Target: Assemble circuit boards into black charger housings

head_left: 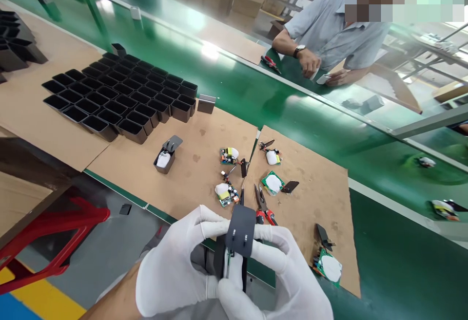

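Note:
Both hands wear white gloves. My left hand [175,266] grips a black charger housing [220,256] from its left side. A black plug cover [241,227] with two metal pins stands above the housing's opening, and a circuit board [236,269] with a white pad sits partly in it. My right hand [288,266] pinches the plug cover at its right edge, while its thumb presses by the white pad. Just beyond the hands lie red-handled pliers [262,205]. The lower part of the housing is hidden by the gloves.
Many empty black housings [120,91] stand in rows on cardboard at left. One filled housing [165,158] stands nearer. Several circuit boards with plug covers, such as one board [273,182], lie on the cardboard. Across the green conveyor [234,86], a co-worker [329,32] handles white parts.

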The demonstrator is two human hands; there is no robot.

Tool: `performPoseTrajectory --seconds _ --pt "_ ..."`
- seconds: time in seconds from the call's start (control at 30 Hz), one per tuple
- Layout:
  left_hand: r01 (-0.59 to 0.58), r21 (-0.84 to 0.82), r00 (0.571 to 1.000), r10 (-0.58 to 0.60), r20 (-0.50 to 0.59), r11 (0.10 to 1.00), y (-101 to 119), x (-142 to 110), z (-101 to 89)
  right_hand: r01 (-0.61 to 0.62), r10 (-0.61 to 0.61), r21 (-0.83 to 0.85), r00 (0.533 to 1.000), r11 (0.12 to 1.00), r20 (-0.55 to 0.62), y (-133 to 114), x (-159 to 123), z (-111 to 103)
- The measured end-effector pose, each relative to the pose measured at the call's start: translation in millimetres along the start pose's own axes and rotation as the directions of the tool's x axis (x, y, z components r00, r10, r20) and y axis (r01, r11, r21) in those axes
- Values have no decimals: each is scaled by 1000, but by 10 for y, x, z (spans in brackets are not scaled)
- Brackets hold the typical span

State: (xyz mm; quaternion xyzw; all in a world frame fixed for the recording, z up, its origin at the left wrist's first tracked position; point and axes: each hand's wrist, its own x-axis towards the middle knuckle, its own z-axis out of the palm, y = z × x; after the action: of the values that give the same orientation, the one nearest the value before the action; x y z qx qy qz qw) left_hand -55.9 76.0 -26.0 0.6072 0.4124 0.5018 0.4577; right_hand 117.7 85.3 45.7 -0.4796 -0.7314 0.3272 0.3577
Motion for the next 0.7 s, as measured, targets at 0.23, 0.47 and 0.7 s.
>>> performPoseTrajectory --seconds 0.23,0.47,0.7 --pt "-30 -12 993 28 -113 999 -114 88 19 99 -111 -85 983 991 -149 322 -131 173" --pt "-32 118 966 61 -250 993 -203 47 56 218 -326 -534 938 817 -117 424 -269 515" --pt "-84 399 899 242 -365 913 -13 -116 158 -6 -46 -101 863 995 -502 492 -414 741"
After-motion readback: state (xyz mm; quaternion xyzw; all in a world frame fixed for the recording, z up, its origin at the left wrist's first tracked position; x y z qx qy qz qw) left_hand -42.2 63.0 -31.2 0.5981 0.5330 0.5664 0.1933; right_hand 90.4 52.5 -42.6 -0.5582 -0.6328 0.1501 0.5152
